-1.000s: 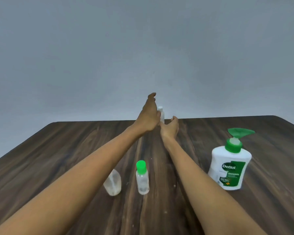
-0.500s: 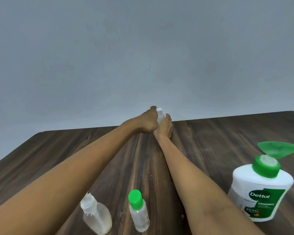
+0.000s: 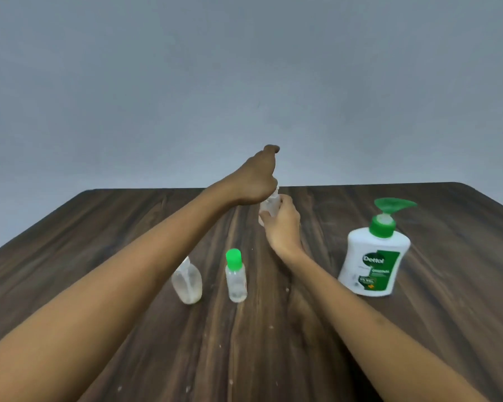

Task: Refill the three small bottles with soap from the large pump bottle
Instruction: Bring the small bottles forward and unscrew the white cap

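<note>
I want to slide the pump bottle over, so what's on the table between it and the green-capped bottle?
In the head view, the right forearm crosses the stretch between the pump bottle and the green-capped bottle; otherwise only bare table shows.

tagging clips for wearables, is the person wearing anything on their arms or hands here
Nothing worn shows. Both forearms are bare from the bottom edge of the frame up to the wrists, with no sleeves in view. The left hand and the right hand carry no gloves, and no watch, bracelet or ring can be made out, though the hands are small and slightly blurred in the head view.
</note>
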